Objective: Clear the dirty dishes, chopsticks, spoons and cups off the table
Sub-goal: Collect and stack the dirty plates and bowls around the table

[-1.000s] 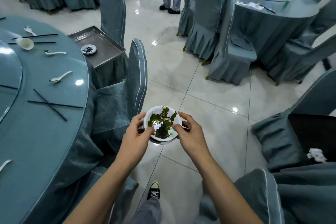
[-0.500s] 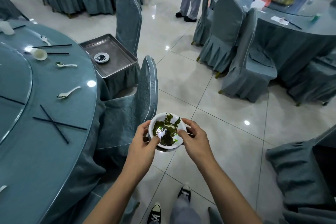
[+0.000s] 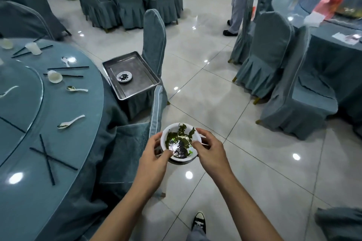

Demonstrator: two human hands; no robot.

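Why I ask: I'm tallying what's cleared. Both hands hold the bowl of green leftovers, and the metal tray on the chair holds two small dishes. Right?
Not quite. The head view shows the metal tray on the chair holding one small dish, not two. The rest stands: the left hand and right hand both hold the bowl of green leftovers.
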